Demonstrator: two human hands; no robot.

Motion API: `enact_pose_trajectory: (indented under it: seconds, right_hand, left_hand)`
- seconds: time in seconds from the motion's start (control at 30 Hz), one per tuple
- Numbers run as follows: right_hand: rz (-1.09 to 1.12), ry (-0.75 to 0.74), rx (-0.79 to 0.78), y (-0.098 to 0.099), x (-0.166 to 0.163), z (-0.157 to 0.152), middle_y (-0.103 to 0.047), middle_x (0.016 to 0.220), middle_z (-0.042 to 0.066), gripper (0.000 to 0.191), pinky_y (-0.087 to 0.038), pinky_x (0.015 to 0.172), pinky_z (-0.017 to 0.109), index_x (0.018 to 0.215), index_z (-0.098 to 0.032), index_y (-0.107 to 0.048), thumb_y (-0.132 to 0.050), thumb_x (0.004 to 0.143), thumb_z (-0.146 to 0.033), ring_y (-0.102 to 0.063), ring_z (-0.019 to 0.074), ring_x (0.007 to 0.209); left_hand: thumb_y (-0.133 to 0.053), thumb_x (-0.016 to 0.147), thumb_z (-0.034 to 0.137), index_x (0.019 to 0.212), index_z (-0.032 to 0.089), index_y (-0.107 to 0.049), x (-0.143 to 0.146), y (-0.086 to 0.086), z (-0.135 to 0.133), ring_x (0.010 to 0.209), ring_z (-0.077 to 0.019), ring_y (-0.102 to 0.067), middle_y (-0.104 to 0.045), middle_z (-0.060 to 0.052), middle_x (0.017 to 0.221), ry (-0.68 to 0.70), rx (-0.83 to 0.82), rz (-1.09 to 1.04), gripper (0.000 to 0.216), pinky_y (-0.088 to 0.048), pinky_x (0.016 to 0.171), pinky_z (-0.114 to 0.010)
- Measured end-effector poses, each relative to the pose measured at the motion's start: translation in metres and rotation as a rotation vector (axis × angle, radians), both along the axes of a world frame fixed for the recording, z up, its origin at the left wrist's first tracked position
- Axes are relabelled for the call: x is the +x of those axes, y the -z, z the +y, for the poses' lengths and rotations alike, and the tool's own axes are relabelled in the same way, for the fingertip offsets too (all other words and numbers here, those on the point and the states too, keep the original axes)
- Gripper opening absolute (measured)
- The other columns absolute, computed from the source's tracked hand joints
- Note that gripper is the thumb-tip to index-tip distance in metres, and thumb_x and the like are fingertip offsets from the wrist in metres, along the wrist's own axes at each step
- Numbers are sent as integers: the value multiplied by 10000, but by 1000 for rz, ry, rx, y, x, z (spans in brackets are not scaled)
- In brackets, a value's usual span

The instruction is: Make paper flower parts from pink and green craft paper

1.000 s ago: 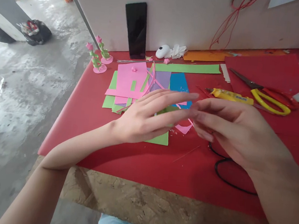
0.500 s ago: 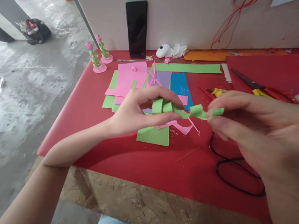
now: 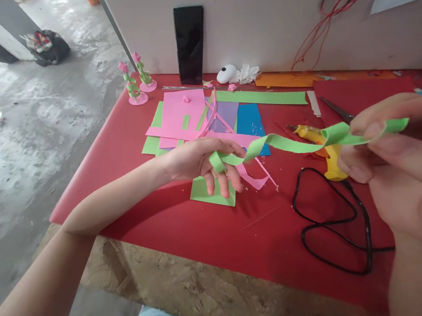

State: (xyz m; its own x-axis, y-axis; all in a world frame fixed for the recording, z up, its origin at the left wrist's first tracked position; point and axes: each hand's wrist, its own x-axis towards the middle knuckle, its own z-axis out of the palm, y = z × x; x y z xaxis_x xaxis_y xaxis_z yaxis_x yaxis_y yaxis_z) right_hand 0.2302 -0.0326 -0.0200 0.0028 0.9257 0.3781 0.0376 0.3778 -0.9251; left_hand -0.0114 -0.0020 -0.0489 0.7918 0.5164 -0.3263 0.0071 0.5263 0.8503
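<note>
A long green paper strip (image 3: 291,144) stretches between my two hands above the red table cover (image 3: 188,226). My left hand (image 3: 205,163) pinches its curled left end, fingers closed, just over a small green paper square (image 3: 200,191). My right hand (image 3: 404,148), raised close to the camera at the right, pinches the strip's other end between thumb and fingers. Under the strip lie pink paper scraps (image 3: 252,178) and a pile of pink, green, purple and blue sheets (image 3: 180,114).
A yellow glue gun (image 3: 320,139) with a black cord (image 3: 339,227) lies right of centre. Scissors (image 3: 336,110) rest on a red sheet. Two paper flowers on pink bases (image 3: 136,82) stand at the far left corner. A black phone (image 3: 188,42) leans on the wall.
The coiled green strip has been pulled out long. My right hand rose up and to the right with its end; my left hand dropped toward the table holding the other end.
</note>
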Motion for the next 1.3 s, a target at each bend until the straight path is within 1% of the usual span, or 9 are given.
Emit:
enact_pose_trajectory:
  seconds: [0.17, 0.27, 0.37, 0.47, 0.63, 0.8, 0.97, 1.2, 1.3]
  right_hand:
    - [15, -14, -3, -4, -9, -4, -590, 771, 11, 72, -292, 393, 329, 760, -244, -720, -762, 703, -255, -463, 91, 505]
    - [4, 1, -50, -7, -14, -7, -578, 741, 5, 77, -292, 404, 308, 745, -242, -710, -763, 696, -267, -467, 83, 508]
    - [-35, -31, -76, -8, -16, -8, -508, 597, -14, 58, -293, 416, 278, 721, -233, -693, -746, 706, -249, -455, 80, 500]
    - [-86, -99, -135, -7, -17, -7, -487, 548, -25, 33, -310, 416, 247, 724, -230, -684, -714, 726, -243, -444, 71, 493]
    - [-120, -242, -238, -1, -22, -7, -535, 574, -26, 112, -349, 399, 211, 714, -237, -682, -675, 779, -328, -439, 55, 468]
    - [-82, -353, -303, 4, -28, -7, -526, 547, -43, 138, -346, 407, 176, 734, -257, -697, -676, 797, -378, -442, 38, 464]
    - [-120, -333, -292, 7, -29, -8, -539, 576, -39, 227, -339, 411, 182, 724, -245, -688, -636, 823, -442, -445, 36, 477]
    - [-266, 0, -32, 3, -31, -14, -615, 767, -28, 92, -407, 467, 212, 888, -278, -696, -631, 827, -254, -521, 57, 586]
    - [-419, -45, 139, 2, -31, -16, -620, 830, -27, 153, -452, 520, 229, 936, -277, -681, -638, 809, -204, -529, 63, 630]
  left_hand:
    - [-370, 889, 584, 969, 128, -630, -3, 8, 2, 785, -206, -722, -745, -127, 832, 245, 26, 59, 531, -547, 538, -232]
    - [-305, 887, 651, 948, 122, -651, 2, 11, -2, 847, -204, -709, -727, -149, 963, 189, 151, 198, 635, -555, 566, -236]
    - [-486, 888, 407, 1166, 152, -556, 8, 15, -10, 1047, -197, -654, -629, -136, 1222, -133, 506, 271, 383, -578, 698, -245]
    - [-606, 817, 242, 1340, 227, -383, 9, 15, -16, 1254, -214, -529, -476, -108, 1400, -356, 942, 196, 569, -556, 898, -298]
    - [-651, 801, 203, 1396, 329, -298, 6, 6, -18, 1293, -261, -499, -465, -68, 1390, -390, 1514, 159, 703, -527, 972, -387]
    - [-587, 835, 108, 1306, 206, -440, 7, 4, -19, 1145, -178, -613, -617, -79, 1193, -434, 1800, 131, 503, -535, 965, -315]
    - [-618, 842, 167, 1102, 158, -578, 7, 0, -25, 1034, -155, -663, -693, -83, 1053, -421, 1714, 87, 263, -565, 889, -280]
    - [-710, 754, 220, 898, 170, -645, 13, -10, -35, 861, -128, -680, -700, -6, 915, -547, 837, 56, 166, -572, 727, -228]
    - [-691, 759, 177, 873, 157, -641, 15, -10, -36, 830, -124, -706, -696, 0, 902, -476, 607, -58, 127, -585, 698, -207]
